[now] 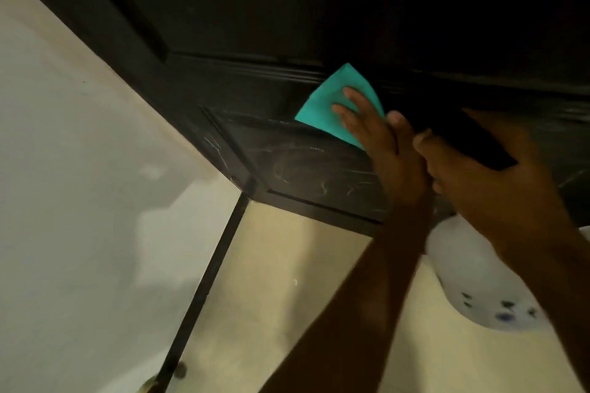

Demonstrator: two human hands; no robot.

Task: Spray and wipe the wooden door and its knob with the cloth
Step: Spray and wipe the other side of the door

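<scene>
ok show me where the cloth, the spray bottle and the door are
cloth [322, 105], head view, on the bare teal part left of the fingers
spray bottle [466, 277], head view, on its pale body below the right wrist
door [306, 166], head view, on the smeared lower panel

Teal cloth [325, 105] flat against dark, streaked door [287, 25].
</scene>
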